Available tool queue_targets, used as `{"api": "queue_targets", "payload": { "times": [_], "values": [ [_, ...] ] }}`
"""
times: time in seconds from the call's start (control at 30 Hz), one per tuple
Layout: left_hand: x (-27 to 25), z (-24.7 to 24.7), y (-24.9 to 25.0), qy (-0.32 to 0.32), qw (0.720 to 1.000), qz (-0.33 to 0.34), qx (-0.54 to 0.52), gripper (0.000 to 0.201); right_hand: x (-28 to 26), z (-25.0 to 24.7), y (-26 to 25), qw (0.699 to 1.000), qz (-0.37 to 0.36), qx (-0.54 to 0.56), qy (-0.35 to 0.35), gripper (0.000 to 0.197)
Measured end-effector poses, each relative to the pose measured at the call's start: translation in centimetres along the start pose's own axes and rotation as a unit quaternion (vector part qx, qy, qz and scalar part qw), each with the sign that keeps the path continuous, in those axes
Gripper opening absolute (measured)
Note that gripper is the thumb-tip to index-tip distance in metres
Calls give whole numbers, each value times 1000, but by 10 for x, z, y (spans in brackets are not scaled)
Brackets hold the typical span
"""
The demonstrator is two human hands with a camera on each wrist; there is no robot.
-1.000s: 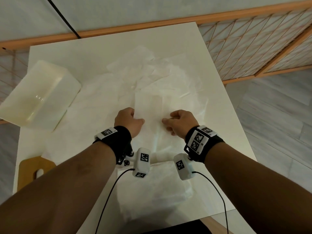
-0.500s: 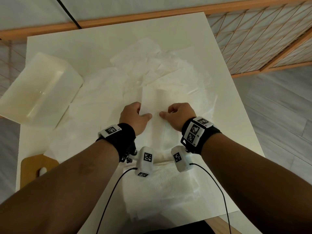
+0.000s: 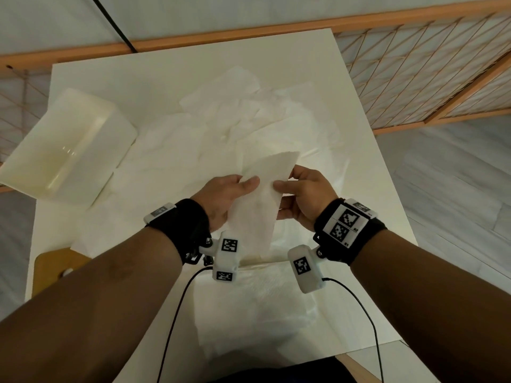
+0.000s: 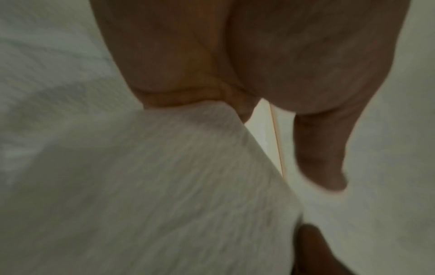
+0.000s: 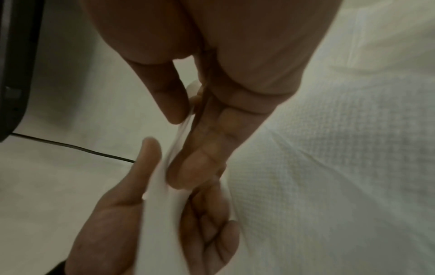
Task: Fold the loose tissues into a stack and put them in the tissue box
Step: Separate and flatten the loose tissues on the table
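- A white table [image 3: 154,87] fills the middle of the head view.
- A wooden board [image 3: 52,265] with a hole sits at the table's near left corner.
- A wooden lattice fence [image 3: 420,78] stands past the far right corner.
- Grey plank floor [image 3: 453,189] lies to the right.

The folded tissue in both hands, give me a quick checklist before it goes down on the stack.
1. Left hand grips the folded tissue: ok.
2. Right hand pinches its other edge: ok.
3. Tissue lifted off the loose tissues: ok.
4. Edges aligned in the fold: cannot tell.
5. Stack at the near table edge, uncovered: ok.
6. Tissue box open, ready at the left: ok.
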State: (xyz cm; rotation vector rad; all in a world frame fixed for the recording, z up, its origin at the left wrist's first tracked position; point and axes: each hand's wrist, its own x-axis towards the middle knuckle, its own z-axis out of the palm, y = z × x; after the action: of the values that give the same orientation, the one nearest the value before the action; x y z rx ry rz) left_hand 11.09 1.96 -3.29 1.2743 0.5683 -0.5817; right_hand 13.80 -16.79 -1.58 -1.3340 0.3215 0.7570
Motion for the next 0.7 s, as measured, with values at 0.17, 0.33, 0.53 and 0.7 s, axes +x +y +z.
{"api": "queue_targets", "payload": {
  "times": [0.17, 0.33, 0.53, 0.7],
  "values": [
    [-12, -5, -6, -73, 994, 21, 77, 50, -8, -19, 1, 998, 55, -9, 10, 21],
    [-37, 5, -14, -214, 865, 20, 454, 31, 6, -55, 1, 974, 56, -140, 166, 39],
    [-56, 18, -45, -302, 772, -37, 558, 27, 15, -65, 7, 933, 42, -289, 210, 23],
    [-56, 16, -70, -193, 706, -18, 681, 50, 17, -54, 9, 924, 19, -321, 208, 18]
  ]
}}
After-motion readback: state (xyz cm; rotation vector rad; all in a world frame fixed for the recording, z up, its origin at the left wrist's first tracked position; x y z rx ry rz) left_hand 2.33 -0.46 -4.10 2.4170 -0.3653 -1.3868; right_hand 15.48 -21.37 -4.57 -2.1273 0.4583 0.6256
